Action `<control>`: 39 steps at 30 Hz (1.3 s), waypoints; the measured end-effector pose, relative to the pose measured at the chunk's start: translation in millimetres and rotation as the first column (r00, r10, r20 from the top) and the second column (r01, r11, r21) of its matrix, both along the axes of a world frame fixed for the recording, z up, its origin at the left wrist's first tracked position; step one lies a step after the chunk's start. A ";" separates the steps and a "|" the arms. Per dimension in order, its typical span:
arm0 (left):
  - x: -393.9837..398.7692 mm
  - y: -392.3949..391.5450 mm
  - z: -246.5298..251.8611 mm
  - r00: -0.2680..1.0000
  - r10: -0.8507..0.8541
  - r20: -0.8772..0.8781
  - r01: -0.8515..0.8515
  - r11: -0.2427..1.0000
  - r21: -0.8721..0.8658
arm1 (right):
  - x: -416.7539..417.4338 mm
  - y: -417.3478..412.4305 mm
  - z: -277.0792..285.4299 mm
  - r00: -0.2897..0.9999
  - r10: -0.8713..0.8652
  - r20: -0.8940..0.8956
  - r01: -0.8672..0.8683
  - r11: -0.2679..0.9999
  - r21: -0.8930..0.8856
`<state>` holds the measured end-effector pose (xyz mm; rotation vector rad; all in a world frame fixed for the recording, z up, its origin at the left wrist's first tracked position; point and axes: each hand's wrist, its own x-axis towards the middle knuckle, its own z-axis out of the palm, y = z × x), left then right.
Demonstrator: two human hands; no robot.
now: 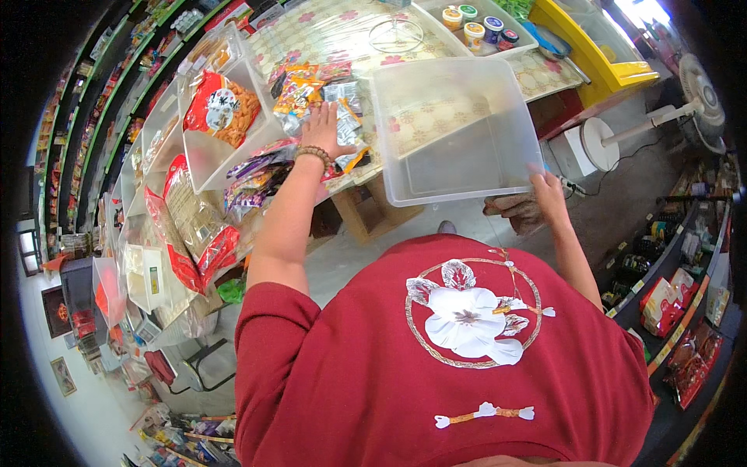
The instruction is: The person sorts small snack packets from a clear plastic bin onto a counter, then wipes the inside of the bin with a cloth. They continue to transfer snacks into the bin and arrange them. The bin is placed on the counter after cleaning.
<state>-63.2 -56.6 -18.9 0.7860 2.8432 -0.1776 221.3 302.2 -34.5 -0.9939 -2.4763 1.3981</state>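
Observation:
A translucent plastic bin is tilted at the table's front edge, part of it past the edge. My right hand grips its near right corner by the rim. The patterned tablecloth shows through its far part. To the left, my left hand, with a beaded bracelet at the wrist, lies palm down over a pile of snack packets. Orange packets and silver packets stick out around the fingers. Purple packets lie left of my forearm. What is under the palm is hidden.
Clear bins at left hold a red snack bag and a large red-edged bag. Behind, a white tray carries several small tubs. A yellow case, a standing fan and stocked shelves are at right.

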 end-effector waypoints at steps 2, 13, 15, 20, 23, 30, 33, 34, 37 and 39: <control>-13.7 4.1 -6.4 0.999 0.026 0.033 -0.023 0.994 -0.103 | -4.8 2.4 -1.7 0.999 0.020 -0.031 -0.022 0.999 -0.044; -33.0 23.4 -18.3 0.973 0.216 0.078 -0.191 0.951 -0.245 | -23.7 4.9 14.0 0.997 0.070 -0.029 -0.073 0.987 -0.142; -33.7 25.2 -22.3 0.968 0.248 0.037 -0.235 0.948 -0.216 | -25.8 8.3 7.7 0.997 0.072 -0.037 -0.076 0.986 -0.147; -46.3 19.7 -30.3 0.957 0.271 0.106 -0.250 0.952 -0.177 | -32.6 5.7 -3.3 0.997 0.054 -0.053 -0.062 0.981 -0.183; -46.6 17.6 -32.4 0.958 0.265 0.112 -0.255 0.962 -0.093 | -37.4 5.0 -1.3 0.996 0.066 -0.058 -0.073 0.986 -0.147; -40.8 1.9 -13.2 0.949 0.218 0.226 -0.255 0.955 0.151 | -45.0 6.6 4.4 0.994 0.111 -0.006 -0.111 0.991 -0.073; -40.2 -13.8 6.8 0.955 0.230 0.185 -0.288 0.869 0.403 | -46.2 5.2 10.0 0.996 0.088 0.011 -0.087 0.993 -0.081; -46.8 -26.6 10.7 0.955 0.228 0.189 -0.292 0.825 0.484 | -47.3 5.0 10.9 0.995 0.101 0.018 -0.099 0.992 -0.079; -56.1 -49.8 49.1 0.948 0.316 0.031 -0.243 0.661 0.710 | -50.5 7.6 7.5 0.993 0.117 0.029 -0.114 0.990 -0.086; -62.5 -43.6 69.7 0.969 0.170 0.182 -0.244 0.498 0.832 | -54.2 8.1 0.8 0.993 0.116 0.019 -0.114 0.988 -0.102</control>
